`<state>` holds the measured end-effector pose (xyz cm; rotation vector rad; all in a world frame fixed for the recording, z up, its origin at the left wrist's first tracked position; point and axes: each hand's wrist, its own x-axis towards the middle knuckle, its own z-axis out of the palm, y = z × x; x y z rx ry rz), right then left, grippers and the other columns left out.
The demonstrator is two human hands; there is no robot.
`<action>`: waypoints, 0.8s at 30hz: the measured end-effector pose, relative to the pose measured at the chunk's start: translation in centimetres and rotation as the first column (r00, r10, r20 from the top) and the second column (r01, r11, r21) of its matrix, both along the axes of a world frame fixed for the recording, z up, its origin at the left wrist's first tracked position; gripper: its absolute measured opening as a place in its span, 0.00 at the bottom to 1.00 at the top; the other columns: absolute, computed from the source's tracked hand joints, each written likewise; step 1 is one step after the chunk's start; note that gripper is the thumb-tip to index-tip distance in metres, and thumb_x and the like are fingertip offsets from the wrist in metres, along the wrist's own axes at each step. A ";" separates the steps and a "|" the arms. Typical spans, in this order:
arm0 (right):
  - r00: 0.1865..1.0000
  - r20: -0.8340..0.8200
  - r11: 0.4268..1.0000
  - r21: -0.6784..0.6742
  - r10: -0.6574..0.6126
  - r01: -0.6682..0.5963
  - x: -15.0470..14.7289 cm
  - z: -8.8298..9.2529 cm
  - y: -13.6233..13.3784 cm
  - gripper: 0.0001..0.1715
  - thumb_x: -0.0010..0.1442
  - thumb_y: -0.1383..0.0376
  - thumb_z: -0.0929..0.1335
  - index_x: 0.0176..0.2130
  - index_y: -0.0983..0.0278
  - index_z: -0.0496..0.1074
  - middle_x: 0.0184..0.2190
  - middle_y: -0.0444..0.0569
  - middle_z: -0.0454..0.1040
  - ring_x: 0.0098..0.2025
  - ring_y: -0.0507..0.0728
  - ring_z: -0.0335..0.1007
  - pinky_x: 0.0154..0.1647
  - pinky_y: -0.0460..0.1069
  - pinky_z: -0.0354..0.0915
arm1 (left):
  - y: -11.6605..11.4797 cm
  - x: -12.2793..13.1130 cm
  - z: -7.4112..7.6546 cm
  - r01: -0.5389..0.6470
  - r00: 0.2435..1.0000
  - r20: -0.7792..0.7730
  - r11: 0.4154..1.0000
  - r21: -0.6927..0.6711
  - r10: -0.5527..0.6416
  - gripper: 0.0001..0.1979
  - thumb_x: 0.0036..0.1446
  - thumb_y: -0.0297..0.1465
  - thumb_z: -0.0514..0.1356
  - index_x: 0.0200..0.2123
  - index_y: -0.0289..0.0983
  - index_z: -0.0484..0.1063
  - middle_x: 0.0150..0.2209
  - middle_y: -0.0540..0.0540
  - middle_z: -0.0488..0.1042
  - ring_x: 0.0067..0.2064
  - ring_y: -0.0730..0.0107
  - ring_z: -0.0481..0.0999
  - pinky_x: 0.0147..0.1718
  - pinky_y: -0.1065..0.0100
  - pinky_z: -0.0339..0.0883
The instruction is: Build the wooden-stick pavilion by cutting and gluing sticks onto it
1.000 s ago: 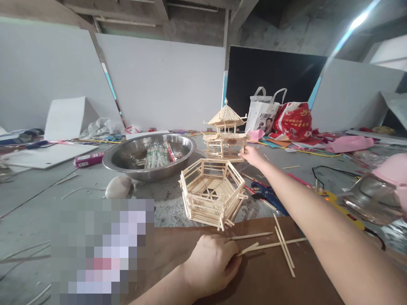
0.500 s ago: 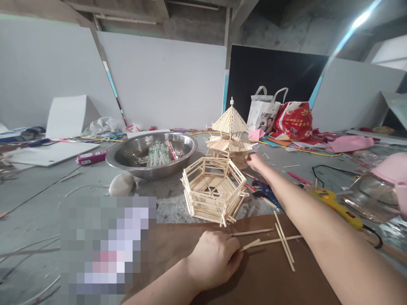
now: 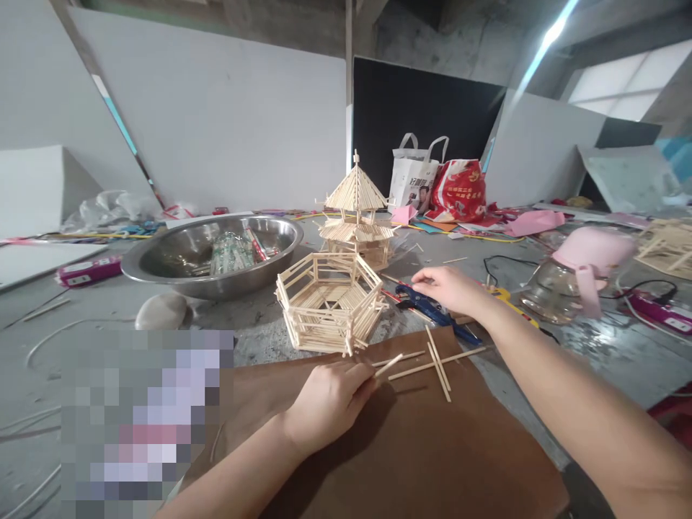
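A hexagonal frame of thin wooden sticks (image 3: 327,303) stands on the grey surface just past a brown board (image 3: 389,440). Behind it stands a small stick pagoda (image 3: 357,216) with a pointed roof, on its own. My left hand (image 3: 327,400) rests on the board, fingers closed on a short wooden stick (image 3: 388,365) that pokes out to the right. My right hand (image 3: 451,288) hovers low over blue-handled pliers (image 3: 432,311), fingers spread, holding nothing. A few loose sticks (image 3: 437,357) lie crossed on the board between my hands.
A steel basin (image 3: 210,256) with bottles sits at the left, a smooth stone (image 3: 161,311) in front of it. A glass jar with a pink lid (image 3: 573,277), a yellow glue gun, cables and bags (image 3: 457,189) lie at the right and back.
My right hand let go of the pagoda, now set down behind the frame, and drew back toward the pliers. The camera view shifted rightward. My left hand stayed on its stick.
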<state>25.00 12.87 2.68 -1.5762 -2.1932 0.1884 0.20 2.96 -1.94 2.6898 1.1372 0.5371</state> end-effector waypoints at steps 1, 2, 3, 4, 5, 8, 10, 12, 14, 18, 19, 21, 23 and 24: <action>1.000 -0.015 1.000 -0.011 -0.014 0.014 0.8 0.0 -1.2 0.12 0.52 0.58 0.62 0.34 0.59 0.71 0.32 0.43 0.75 0.33 0.53 0.70 0.30 0.45 0.61 | 0.0 0.0 0.1 -0.005 1.000 0.023 1.000 -0.003 0.005 0.10 0.56 0.29 0.46 0.30 0.36 0.66 0.26 0.48 0.72 0.28 0.74 0.70 0.27 0.75 0.61; 0.998 -0.025 0.998 -0.006 -0.065 0.065 1.9 -0.2 -2.3 0.12 0.52 0.58 0.62 0.33 0.59 0.71 0.30 0.43 0.75 0.31 0.53 0.70 0.29 0.45 0.60 | -0.1 0.0 0.1 -0.005 0.999 0.047 1.000 0.002 0.005 0.10 0.56 0.29 0.46 0.32 0.36 0.66 0.27 0.48 0.72 0.29 0.74 0.71 0.27 0.75 0.61; 0.990 -0.023 0.990 0.014 -0.138 0.138 3.1 -0.5 -3.3 0.13 0.52 0.57 0.62 0.34 0.59 0.71 0.29 0.44 0.75 0.30 0.53 0.70 0.28 0.45 0.60 | -0.1 0.0 0.1 -0.003 0.997 0.071 1.000 0.017 0.001 0.10 0.56 0.29 0.46 0.34 0.36 0.66 0.28 0.48 0.73 0.30 0.74 0.71 0.28 0.75 0.61; 0.975 -0.024 0.974 0.041 -0.220 0.221 4.5 -0.9 -4.1 0.14 0.52 0.57 0.61 0.34 0.60 0.71 0.29 0.45 0.75 0.30 0.54 0.70 0.28 0.45 0.60 | -0.2 0.0 0.1 0.003 0.995 0.095 0.999 0.038 -0.007 0.10 0.56 0.29 0.47 0.36 0.37 0.66 0.29 0.49 0.73 0.30 0.74 0.71 0.29 0.75 0.62; 0.952 -0.024 0.950 0.061 -0.307 0.308 5.9 -1.4 -4.7 0.14 0.52 0.57 0.61 0.34 0.60 0.71 0.29 0.45 0.75 0.29 0.54 0.70 0.27 0.45 0.59 | -0.2 0.0 0.2 0.010 0.993 0.116 0.998 0.061 -0.017 0.09 0.56 0.29 0.47 0.37 0.37 0.66 0.29 0.49 0.73 0.31 0.74 0.71 0.29 0.75 0.62; 0.815 -0.003 0.811 0.101 -0.579 0.577 9.9 -3.2 -6.0 0.15 0.51 0.56 0.60 0.33 0.60 0.71 0.25 0.47 0.74 0.26 0.56 0.69 0.23 0.46 0.57 | -0.3 0.0 0.4 0.029 0.988 0.147 0.994 0.106 -0.044 0.09 0.55 0.28 0.49 0.37 0.37 0.66 0.29 0.49 0.72 0.30 0.75 0.71 0.29 0.75 0.62; 0.732 0.050 0.731 0.118 -0.680 0.672 11.7 -4.2 -6.4 0.16 0.50 0.56 0.60 0.33 0.61 0.71 0.28 0.49 0.75 0.29 0.58 0.70 0.24 0.47 0.58 | -0.3 -0.1 0.6 0.027 0.987 0.154 0.992 0.126 -0.046 0.09 0.54 0.29 0.49 0.37 0.38 0.67 0.29 0.49 0.71 0.30 0.75 0.70 0.28 0.75 0.62; 0.675 0.124 0.686 0.118 -0.728 0.718 12.5 -4.9 -6.4 0.19 0.51 0.55 0.60 0.36 0.62 0.71 0.31 0.52 0.75 0.32 0.59 0.70 0.25 0.47 0.58 | -0.4 -0.1 0.9 0.006 0.986 0.163 0.988 0.155 -0.032 0.09 0.53 0.29 0.51 0.37 0.38 0.67 0.30 0.48 0.70 0.30 0.74 0.70 0.28 0.75 0.62; 0.663 0.223 0.694 0.101 -0.714 0.713 12.7 -5.3 -5.9 0.21 0.51 0.53 0.59 0.37 0.62 0.70 0.32 0.54 0.74 0.33 0.61 0.70 0.26 0.48 0.58 | -0.4 -0.2 1.3 -0.023 0.985 0.175 0.983 0.184 -0.010 0.10 0.53 0.29 0.51 0.37 0.38 0.68 0.30 0.47 0.70 0.30 0.74 0.70 0.28 0.75 0.62; 0.749 0.305 0.792 0.030 -0.588 0.609 13.1 -5.9 -4.2 0.21 0.50 0.53 0.60 0.37 0.63 0.70 0.31 0.54 0.74 0.32 0.61 0.69 0.27 0.49 0.58 | -0.2 -0.5 2.0 -0.119 0.975 0.206 0.980 0.160 0.085 0.10 0.54 0.30 0.50 0.35 0.38 0.69 0.26 0.49 0.69 0.27 0.76 0.68 0.26 0.75 0.61; 0.778 0.273 0.809 0.002 -0.566 0.588 13.3 -6.1 -3.8 0.19 0.50 0.55 0.60 0.36 0.63 0.70 0.31 0.54 0.74 0.32 0.61 0.70 0.27 0.49 0.58 | -0.1 -0.6 2.3 -0.151 0.969 0.217 0.979 0.137 0.119 0.10 0.54 0.31 0.49 0.34 0.37 0.70 0.25 0.49 0.69 0.26 0.76 0.68 0.26 0.75 0.61; 0.821 0.176 0.823 -0.079 -0.543 0.562 13.9 -6.6 -3.1 0.16 0.49 0.57 0.61 0.32 0.64 0.71 0.27 0.53 0.74 0.28 0.60 0.69 0.24 0.48 0.57 | 0.1 -0.8 2.9 -0.200 0.953 0.246 0.977 0.080 0.175 0.11 0.54 0.32 0.50 0.34 0.37 0.70 0.24 0.49 0.69 0.26 0.76 0.67 0.26 0.75 0.60; 0.847 0.123 0.841 -0.111 -0.517 0.530 14.4 -7.0 -2.8 0.13 0.49 0.57 0.61 0.26 0.62 0.70 0.22 0.52 0.73 0.23 0.59 0.68 0.21 0.48 0.56 | 0.5 -1.2 3.8 -0.226 0.932 0.294 0.974 0.007 0.214 0.12 0.54 0.33 0.50 0.34 0.37 0.71 0.25 0.49 0.70 0.26 0.76 0.67 0.26 0.75 0.60; 0.858 0.087 0.853 -0.099 -0.506 0.513 14.5 -7.2 -2.7 0.13 0.49 0.57 0.61 0.23 0.61 0.69 0.20 0.52 0.72 0.22 0.60 0.67 0.21 0.49 0.56 | 0.7 -1.5 4.3 -0.240 0.914 0.329 0.970 -0.031 0.236 0.12 0.54 0.34 0.50 0.33 0.36 0.71 0.25 0.49 0.70 0.26 0.76 0.66 0.26 0.75 0.59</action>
